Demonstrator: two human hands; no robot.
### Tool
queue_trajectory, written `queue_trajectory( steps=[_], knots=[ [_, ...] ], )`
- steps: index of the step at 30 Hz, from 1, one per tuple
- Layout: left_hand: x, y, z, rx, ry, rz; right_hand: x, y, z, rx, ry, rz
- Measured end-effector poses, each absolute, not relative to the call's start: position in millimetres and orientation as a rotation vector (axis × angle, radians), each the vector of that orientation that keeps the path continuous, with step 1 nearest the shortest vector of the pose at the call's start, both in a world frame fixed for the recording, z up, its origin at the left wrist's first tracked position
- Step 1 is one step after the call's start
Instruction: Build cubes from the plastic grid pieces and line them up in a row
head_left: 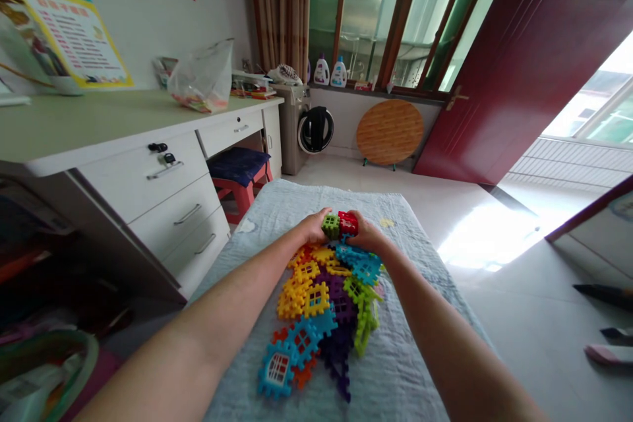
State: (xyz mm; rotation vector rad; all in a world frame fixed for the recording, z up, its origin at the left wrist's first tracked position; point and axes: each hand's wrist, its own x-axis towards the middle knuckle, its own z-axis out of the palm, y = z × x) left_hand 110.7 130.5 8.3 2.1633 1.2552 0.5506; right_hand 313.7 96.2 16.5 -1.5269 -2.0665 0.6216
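Observation:
Both hands meet at the far side of a pile of plastic interlocking pieces on a cloth-covered table. My left hand [315, 227] is closed round a green block [331, 226]. Beside it, my right hand [364, 233] grips a red block [348, 223], which touches the green one. Nearer to me lie yellow pieces [315, 299], purple pieces [341, 303], lime green pieces [364, 318] and blue pieces [366, 268]. A blue window piece [277, 370] lies at the near left of the pile, partly over orange ones.
The pale blue cloth [395, 369] covers the table. To the left stand a desk [123, 112] with a plastic bag [205, 79] and a stool [240, 166]. A washing machine [293, 138], a round wooden board [390, 132] and a red door [504, 59] are farther off.

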Motion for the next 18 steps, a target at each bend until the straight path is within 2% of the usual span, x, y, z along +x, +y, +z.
queue_trajectory(
  steps=[10,18],
  knots=[
    [111.7,114.1,21.7,2.199,1.295,0.609,309.8,87.3,16.9,-1.397,-1.968,0.559],
    [101.4,83.5,73.1,2.199,1.1,0.799,306.7,55.8,52.3,-1.239,-1.89,0.562]
  ],
)
